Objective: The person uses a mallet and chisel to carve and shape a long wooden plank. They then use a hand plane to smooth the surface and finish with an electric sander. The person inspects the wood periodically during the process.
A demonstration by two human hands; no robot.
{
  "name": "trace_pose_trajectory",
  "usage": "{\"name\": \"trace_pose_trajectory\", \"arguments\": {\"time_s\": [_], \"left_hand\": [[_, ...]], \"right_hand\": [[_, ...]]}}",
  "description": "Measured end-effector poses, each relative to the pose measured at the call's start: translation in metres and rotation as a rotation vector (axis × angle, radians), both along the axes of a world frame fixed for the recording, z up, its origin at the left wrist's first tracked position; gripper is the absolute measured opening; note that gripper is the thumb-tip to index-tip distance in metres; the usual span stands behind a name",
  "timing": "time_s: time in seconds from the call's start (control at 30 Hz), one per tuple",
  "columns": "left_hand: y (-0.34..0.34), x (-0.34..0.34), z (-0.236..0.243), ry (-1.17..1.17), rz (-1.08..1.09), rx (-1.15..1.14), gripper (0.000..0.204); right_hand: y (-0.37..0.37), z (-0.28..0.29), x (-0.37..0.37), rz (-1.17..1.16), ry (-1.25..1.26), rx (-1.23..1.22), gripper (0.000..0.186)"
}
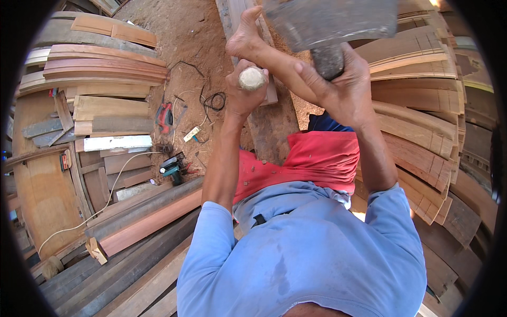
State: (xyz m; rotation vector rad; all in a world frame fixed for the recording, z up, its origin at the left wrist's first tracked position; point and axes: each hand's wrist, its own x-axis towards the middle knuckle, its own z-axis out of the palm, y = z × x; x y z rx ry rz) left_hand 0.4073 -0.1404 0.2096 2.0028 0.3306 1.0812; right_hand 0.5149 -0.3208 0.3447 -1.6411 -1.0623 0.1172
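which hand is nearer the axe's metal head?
Right. The right hand grips the handle directly under the axe head, touching it; the left hand holds the handle's butt end, farther away.

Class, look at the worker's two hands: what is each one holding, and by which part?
Both grip one tool, seemingly an axe or adze. The left hand wraps the wooden handle's butt end; the right hand holds the handle just under the grey metal head.

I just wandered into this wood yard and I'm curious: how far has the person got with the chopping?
Done: hard to tell; the struck spot on the plank lies hidden behind the arms. In hand: both hands grip a raised axe, the left hand at the handle's end, the right hand just under the blurred head, while a bare foot rests on the plank. Left: no finished cut shows.
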Motion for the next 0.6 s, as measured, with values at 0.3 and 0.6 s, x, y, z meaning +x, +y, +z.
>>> {"name": "trace_pose_trajectory", "arguments": {"time_s": [0.3,0.6], "left_hand": [[0.012,-0.001,0.018,-0.076,0.012,-0.013,0.020],[0.013,-0.003,-0.002,0.000,0.033,-0.044,0.021]], "right_hand": [[0.005,0.001,-0.010,0.036,0.181,0.071,0.038],[-0.001,0.003,-0.008,0.037,0.108,0.072,0.035]]}}
